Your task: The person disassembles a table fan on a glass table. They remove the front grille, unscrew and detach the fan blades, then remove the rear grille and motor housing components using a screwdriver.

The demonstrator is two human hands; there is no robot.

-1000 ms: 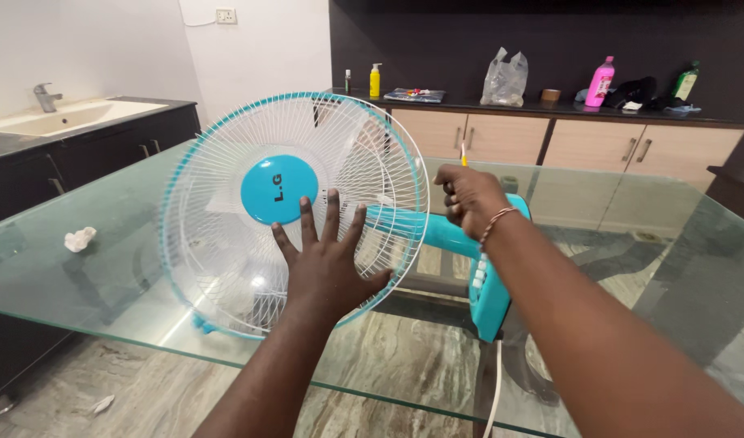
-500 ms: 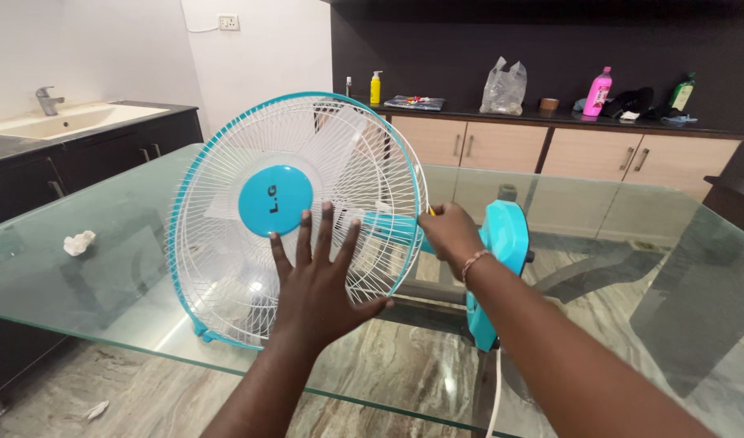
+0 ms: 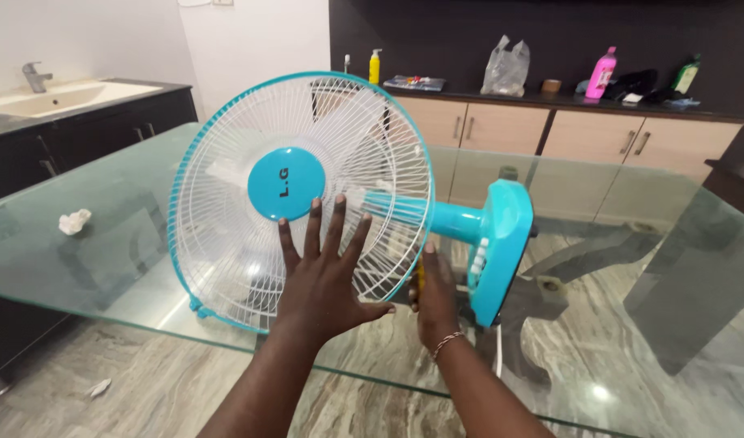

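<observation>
Lying on its side on the glass table (image 3: 88, 268), the table fan (image 3: 299, 199) shows a round white wire cage with a turquoise rim and a turquoise centre disc; pale blades sit behind the wires. A turquoise neck runs toward 3 o'clock to the fan base (image 3: 501, 247), which stands on edge with a row of white buttons facing the viewer.

The left hand (image 3: 327, 272) lies flat on the cage at about 5 o'clock from the disc, fingers spread wide — palm on the wires. The right hand (image 3: 435, 292) is just behind the cage rim below the neck, curled around a thin yellow tool (image 3: 421, 277); most of that tool is hidden by the fingers, so its kind cannot be told.

A crumpled white paper (image 3: 73, 221) rests on the glass at 9 o'clock. At 12 to 2 o'clock a counter (image 3: 550, 101) carries bottles and a plastic bag — small and hard to make out. A sink (image 3: 55, 97) sits at 10 o'clock.
</observation>
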